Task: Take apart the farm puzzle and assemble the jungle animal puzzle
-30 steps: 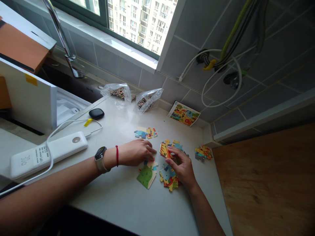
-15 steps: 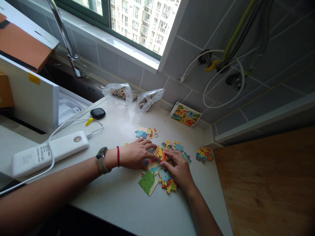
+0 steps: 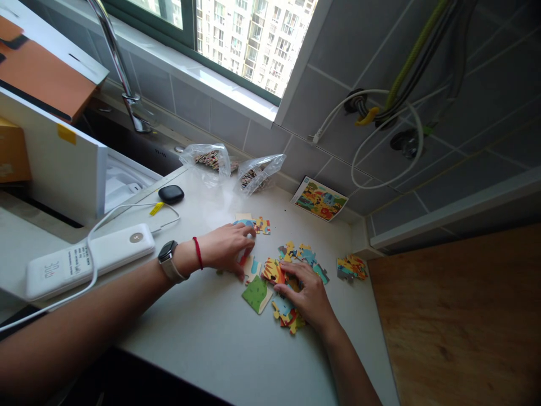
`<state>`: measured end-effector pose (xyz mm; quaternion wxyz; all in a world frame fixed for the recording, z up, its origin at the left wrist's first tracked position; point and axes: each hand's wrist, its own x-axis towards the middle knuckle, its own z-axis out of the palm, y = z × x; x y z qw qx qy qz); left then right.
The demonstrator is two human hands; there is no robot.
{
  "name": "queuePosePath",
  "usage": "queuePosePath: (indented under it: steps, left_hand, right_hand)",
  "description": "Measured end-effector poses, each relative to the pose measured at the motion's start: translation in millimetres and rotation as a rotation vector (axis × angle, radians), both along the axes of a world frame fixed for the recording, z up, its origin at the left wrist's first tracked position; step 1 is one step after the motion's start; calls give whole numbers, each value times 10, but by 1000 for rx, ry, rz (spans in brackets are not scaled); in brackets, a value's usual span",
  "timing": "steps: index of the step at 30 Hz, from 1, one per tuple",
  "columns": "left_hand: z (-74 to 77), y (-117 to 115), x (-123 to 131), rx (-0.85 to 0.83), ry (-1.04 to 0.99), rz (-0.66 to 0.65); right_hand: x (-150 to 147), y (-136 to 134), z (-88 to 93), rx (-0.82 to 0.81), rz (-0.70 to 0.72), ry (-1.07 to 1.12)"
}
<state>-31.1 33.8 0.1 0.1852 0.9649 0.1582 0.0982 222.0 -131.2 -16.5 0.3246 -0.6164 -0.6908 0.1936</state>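
At a pale countertop [image 3: 220, 332] below a grey-tiled window [image 3: 249, 39], my left hand [image 3: 226, 248] pinches a jigsaw piece [image 3: 252, 265]; my right hand [image 3: 306, 290] lies spread over joined pieces [image 3: 282, 310].

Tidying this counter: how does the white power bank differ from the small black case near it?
The power bank is white, long and boxy; the black case is small and rounded. A white cable runs to the power bank; none reaches the black case. Both lie flat on the counter.
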Motion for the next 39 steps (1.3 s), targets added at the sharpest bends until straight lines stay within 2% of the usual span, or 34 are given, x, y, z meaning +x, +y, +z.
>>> queuePosePath:
  steps: [7, 12, 22, 24, 28, 30, 34, 39]
  left_hand:
    - [66, -71, 20, -15, 23, -35]
    - [90, -86, 44, -31, 62, -23]
    - [77, 49, -54, 28, 111, 102]
    - [63, 53, -41, 27, 63, 63]
    - [-21, -34, 80, -32, -96, -129]
    - [-73, -95, 156, -44, -141, -185]
    - [-130, -169, 252, -45, -163, -146]
    - [-125, -187, 282, -51, -139, -94]
  right_hand:
    - [-55, -26, -22, 23, 22, -18]
    - [-68, -29, 19, -22, 37, -25]
    - [-36, -33, 78, -76, 85, -43]
    - [-24, -32, 90, -86, 98, -51]
    - [-14, -25, 80, -80, 114, -58]
    - [-3, -16, 56, -36, 93, -58]
    - [53, 0, 19, 26, 27, -58]
    - [122, 4, 4, 37, -31, -64]
